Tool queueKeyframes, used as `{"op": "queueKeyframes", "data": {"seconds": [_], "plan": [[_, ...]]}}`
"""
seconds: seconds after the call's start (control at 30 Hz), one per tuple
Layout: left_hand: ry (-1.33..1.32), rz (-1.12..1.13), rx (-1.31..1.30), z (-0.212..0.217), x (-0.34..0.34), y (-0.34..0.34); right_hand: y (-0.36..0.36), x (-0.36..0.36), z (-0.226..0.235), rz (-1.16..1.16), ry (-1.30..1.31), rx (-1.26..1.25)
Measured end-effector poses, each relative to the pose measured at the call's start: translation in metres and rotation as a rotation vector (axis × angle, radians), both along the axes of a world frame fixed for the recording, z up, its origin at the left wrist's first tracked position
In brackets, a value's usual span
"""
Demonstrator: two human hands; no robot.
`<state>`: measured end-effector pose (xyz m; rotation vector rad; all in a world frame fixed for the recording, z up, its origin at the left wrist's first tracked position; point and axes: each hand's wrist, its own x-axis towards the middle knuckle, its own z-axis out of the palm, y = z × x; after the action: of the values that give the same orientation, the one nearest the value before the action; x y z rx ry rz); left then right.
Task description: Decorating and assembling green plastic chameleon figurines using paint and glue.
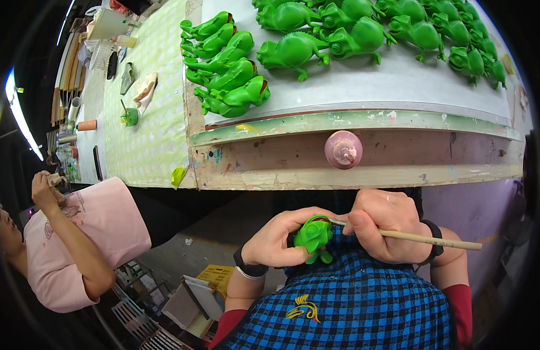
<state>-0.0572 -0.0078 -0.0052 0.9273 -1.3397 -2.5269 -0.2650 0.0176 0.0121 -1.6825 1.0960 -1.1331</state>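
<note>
My left hand (275, 239) is closed around a small green chameleon figurine (312, 233), held over my lap in front of the table edge. A dark reddish patch shows at the figurine's mouth. Between the thumb and fingers of my right hand (383, 224) is a paintbrush (433, 238) with a pale wooden handle. Its tip is at the figurine's mouth; whether it touches cannot be made out. A pink bottle (343, 150) with a narrow tip stands on the table ledge just beyond my hands.
Several green chameleon figurines (293, 51) lie on a white sheet (351, 93) at the back. Others, with dark red mouths (261, 86), are grouped left. A green-checked tabletop (147, 134) holds a green jar (130, 116) and cloths. A person in pink (89, 239) works at left.
</note>
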Motion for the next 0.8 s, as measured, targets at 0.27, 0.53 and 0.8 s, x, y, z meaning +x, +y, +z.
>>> {"op": "queueKeyframes", "data": {"seconds": [0.27,0.53,0.8], "plan": [[0.056,0.044,-0.063,-0.001,0.001,-0.001,-0.001,0.002,-0.001,-0.016,-0.015,-0.013],[-0.005,0.003,-0.041,0.001,0.001,-0.001,-0.003,0.003,0.002,0.022,-0.009,0.037],[0.017,0.019,-0.051,-0.001,0.003,-0.001,0.016,-0.033,0.013,-0.170,-0.360,0.118]]}}
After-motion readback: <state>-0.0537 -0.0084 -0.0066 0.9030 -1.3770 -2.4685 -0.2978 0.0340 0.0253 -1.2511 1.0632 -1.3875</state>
